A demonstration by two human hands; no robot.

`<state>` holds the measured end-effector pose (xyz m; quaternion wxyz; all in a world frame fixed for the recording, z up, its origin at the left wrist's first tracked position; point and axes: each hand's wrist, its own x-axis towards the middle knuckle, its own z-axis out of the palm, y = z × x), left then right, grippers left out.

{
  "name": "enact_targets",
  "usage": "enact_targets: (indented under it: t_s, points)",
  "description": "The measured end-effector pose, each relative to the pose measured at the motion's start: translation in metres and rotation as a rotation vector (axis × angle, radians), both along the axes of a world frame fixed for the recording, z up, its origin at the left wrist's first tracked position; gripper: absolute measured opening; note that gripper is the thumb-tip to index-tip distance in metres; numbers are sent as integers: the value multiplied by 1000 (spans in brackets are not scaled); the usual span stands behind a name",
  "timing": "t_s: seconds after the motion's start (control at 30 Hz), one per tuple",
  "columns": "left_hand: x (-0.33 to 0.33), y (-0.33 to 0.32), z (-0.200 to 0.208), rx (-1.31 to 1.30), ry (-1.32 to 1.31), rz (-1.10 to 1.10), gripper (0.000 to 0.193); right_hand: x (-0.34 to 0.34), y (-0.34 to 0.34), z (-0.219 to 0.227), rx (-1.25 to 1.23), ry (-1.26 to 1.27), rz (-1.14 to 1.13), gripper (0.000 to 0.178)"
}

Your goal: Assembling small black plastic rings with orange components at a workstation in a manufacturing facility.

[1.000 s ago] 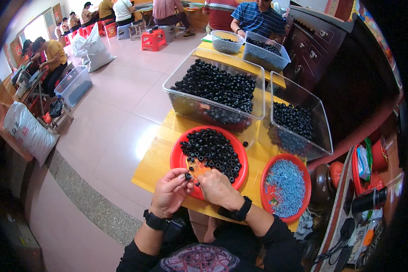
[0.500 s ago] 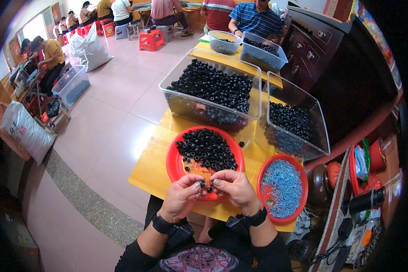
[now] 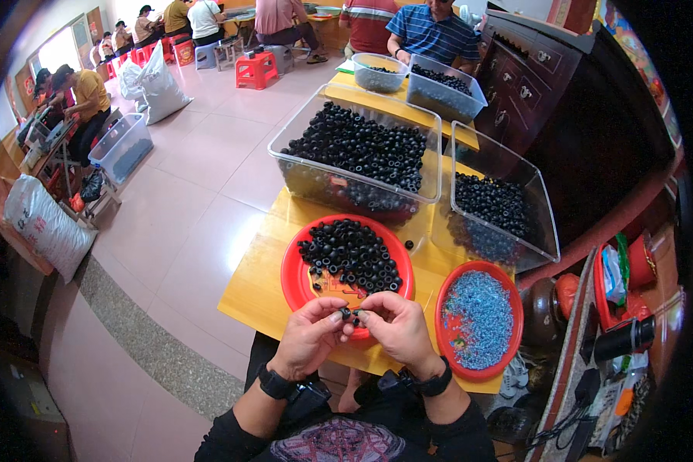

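Fingertips (image 3: 336, 316) nearly meet above the near rim of a red plate (image 3: 289, 273).
In the head view, the left hand (image 3: 306, 339) pinches a small black piece (image 3: 346, 313) between thumb and forefinger; the right hand's (image 3: 400, 327) thumb and forefinger draw together just beside it, though the parts are too small to tell whether they grip anything. Loose black rings (image 3: 354, 250) lie heaped on the plate, mostly toward its far side. To the right, a red tray (image 3: 441, 316) holds pale blue bits (image 3: 481, 319); beyond the plate, two clear bins (image 3: 285, 165) of black rings stand on the yellow table (image 3: 258, 281).
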<state>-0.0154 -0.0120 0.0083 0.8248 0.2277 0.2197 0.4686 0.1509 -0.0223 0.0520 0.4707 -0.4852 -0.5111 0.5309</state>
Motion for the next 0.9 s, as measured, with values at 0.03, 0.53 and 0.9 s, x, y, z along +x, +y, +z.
enact_targets:
  t_s: [0.03,0.53,0.9]
  points:
    - [0,0,0,0,-1,0,22,-2,-1,3,6,-64,-26,11]
    - [6,-2,0,139,183,76,20,-6,-1,13,345,-480,-67,8]
    - [5,-5,6,770,919,238,16,1,-2,7,326,-534,19,10]
